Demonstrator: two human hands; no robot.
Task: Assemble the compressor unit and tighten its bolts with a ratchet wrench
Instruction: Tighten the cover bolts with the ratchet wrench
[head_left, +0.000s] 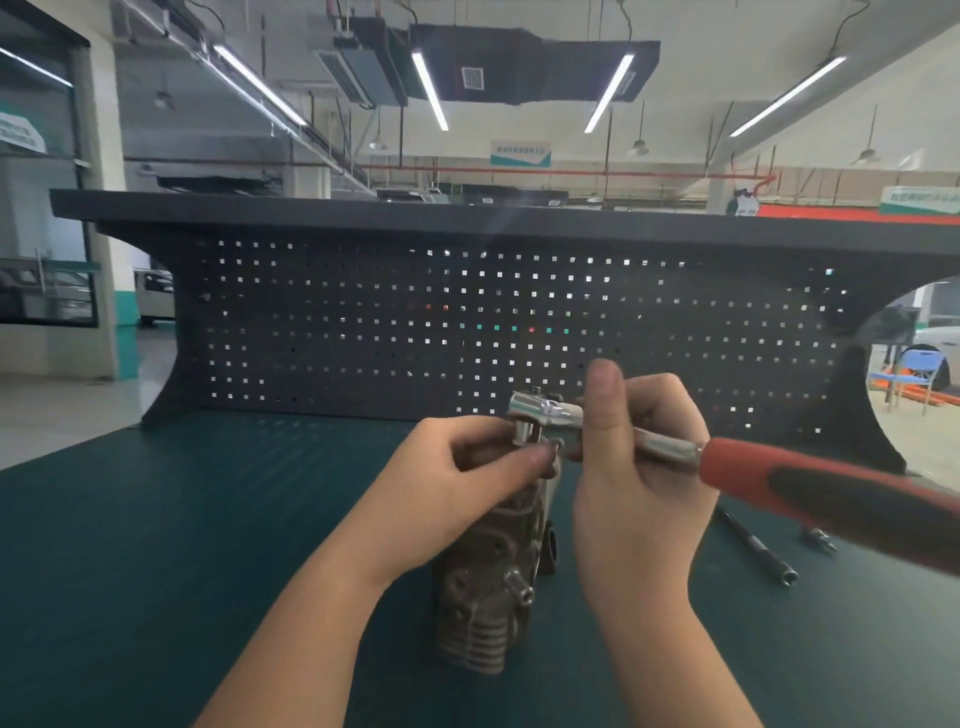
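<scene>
On the green bench mat (156, 545) stands our compressor unit (493, 587), upright between our wrists. Our left hand (467, 478) curls its fingers around the unit's top by the socket. Our right hand (639, 467) grips the ratchet wrench (675, 447) on its chrome shaft, thumb up. An extension bar (756, 545) lies to the right.

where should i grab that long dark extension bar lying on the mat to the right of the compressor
Take the extension bar around the bare middle of its shaft, coming from above with fingers across its width. It lies flat on the green mat, slim and round, with open mat on both sides; the socket end nearest you is thicker.
</scene>
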